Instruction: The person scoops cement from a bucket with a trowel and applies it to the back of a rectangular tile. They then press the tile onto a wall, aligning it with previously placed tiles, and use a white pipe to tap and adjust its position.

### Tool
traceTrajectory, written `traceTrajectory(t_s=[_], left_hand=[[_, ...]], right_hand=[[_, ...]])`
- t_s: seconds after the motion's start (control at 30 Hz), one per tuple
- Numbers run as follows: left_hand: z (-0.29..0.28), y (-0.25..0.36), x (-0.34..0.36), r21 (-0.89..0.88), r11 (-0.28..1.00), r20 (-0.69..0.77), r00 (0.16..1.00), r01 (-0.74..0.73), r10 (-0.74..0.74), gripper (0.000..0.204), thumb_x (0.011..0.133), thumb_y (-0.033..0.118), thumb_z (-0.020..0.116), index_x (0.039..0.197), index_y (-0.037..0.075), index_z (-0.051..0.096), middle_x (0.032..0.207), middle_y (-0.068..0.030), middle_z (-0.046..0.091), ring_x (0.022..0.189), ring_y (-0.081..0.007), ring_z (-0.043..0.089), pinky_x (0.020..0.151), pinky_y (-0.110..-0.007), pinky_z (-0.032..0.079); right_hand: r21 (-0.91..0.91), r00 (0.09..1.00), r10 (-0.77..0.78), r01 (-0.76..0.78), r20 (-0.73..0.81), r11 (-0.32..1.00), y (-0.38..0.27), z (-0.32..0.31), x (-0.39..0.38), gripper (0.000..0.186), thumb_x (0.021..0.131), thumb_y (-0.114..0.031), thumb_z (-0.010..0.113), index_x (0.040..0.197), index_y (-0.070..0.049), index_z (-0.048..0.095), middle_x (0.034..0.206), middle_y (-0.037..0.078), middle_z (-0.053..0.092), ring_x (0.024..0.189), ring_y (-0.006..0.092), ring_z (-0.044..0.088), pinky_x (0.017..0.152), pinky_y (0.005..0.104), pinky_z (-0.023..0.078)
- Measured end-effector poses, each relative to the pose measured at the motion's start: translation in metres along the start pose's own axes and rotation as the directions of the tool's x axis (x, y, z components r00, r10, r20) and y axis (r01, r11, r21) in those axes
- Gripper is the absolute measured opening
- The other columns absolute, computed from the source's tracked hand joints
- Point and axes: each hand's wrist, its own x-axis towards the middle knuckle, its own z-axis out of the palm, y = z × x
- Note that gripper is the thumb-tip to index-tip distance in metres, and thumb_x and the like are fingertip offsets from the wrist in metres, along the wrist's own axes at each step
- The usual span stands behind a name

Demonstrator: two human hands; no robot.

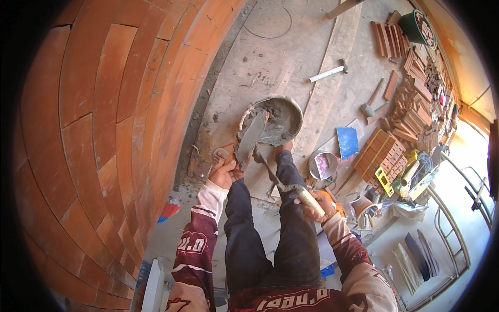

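My left hand [223, 173], in the lower middle, grips a long narrow tile [249, 135] coated with grey mortar, held up over the left edge of a round bucket [295, 112] that has mortar in it. My right hand [318, 207] is closed around the pale handle of a trowel [280, 182], whose dirty blade points toward the tile, just below the bucket. My legs are underneath, with the bucket near my feet. A curved wall of orange bricks [99, 130] rises along my left.
Wooden boards [249, 62] form the platform, holding two hammers [325, 73], a blue square [346, 143], a small bucket [323, 165], stacked bricks [379, 156], a green bucket [416, 27] and a yellow level [383, 181]. Metal scaffold rails [449, 229] stand at right beyond the platform.
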Motion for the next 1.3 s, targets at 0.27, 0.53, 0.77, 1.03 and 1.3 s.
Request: traceTrajectory(t_s=[0.27, 0.53, 0.77, 1.03, 1.3], left_hand=[[-0.008, -0.012, -0.009, -0.187, 0.981, -0.022, 0.998, 0.058, -0.063, 0.007, 0.092, 0.015, 0.059, 0.098, 0.01, 0.059, 0.089, -0.007, 0.066, 0.08, -0.0221, 0.065, 0.082, -0.04, 0.051], [-0.007, -0.015, -0.027, -0.233, 0.972, -0.124, 0.99, 0.036, -0.066, 0.01, 0.093, 0.016, 0.059, 0.098, 0.007, 0.059, 0.087, -0.0073, 0.065, 0.077, -0.0227, 0.065, 0.078, -0.039, 0.053], [-0.02, -0.024, -0.027, -0.283, 0.958, -0.128, 0.989, 0.035, -0.074, 0.012, 0.094, 0.016, 0.057, 0.101, 0.007, 0.058, 0.09, -0.0085, 0.066, 0.079, -0.022, 0.064, 0.078, -0.038, 0.053], [-0.018, -0.033, -0.022, -0.267, 0.96, -0.064, 0.993, 0.08, -0.1, 0.012, 0.095, 0.016, 0.055, 0.102, 0.008, 0.059, 0.092, -0.0091, 0.067, 0.08, -0.0213, 0.064, 0.079, -0.039, 0.053], [-0.01, -0.024, -0.028, -0.153, 0.979, 0.041, 0.991, 0.132, -0.127, 0.025, 0.094, 0.014, 0.056, 0.118, 0.009, 0.057, 0.095, -0.0075, 0.067, 0.08, -0.0191, 0.065, 0.083, -0.038, 0.05]], right_hand=[[-0.011, 0.981, -0.171, 0.171, -0.086, 0.985, -0.018, -0.028, 0.03, 0.056, 0.101, -0.041, 0.034, 0.125, 0.007, 0.048, 0.065, 0.011, 0.058, 0.041, 0.0182, 0.051, 0.04, 0.0288, 0.043], [-0.816, 0.62, -0.617, -0.065, -0.484, 0.575, -0.075, -0.064, 0.107, 0.048, 0.098, -0.041, 0.037, 0.106, 0.002, 0.06, 0.067, 0.01, 0.062, 0.047, 0.0198, 0.058, 0.044, 0.0306, 0.047], [-0.875, 0.571, -0.705, -0.459, -0.42, 0.15, -0.069, -0.068, 0.068, 0.057, 0.096, -0.046, 0.04, 0.081, 0.003, 0.064, 0.074, 0.021, 0.065, 0.062, 0.0328, 0.066, 0.059, 0.0416, 0.051], [-0.877, 0.533, -0.843, -0.436, -0.07, -0.202, -0.036, -0.002, 0.044, 0.041, 0.092, -0.041, 0.057, 0.103, -0.003, 0.063, 0.084, 0.026, 0.064, 0.083, 0.0464, 0.06, 0.07, 0.0497, 0.046], [-0.956, 0.595, -0.802, -0.264, -0.057, -0.128, -0.062, 0.001, 0.073, 0.038, 0.089, -0.039, 0.061, 0.104, -0.004, 0.067, 0.075, 0.021, 0.064, 0.067, 0.0329, 0.064, 0.063, 0.0403, 0.048]])
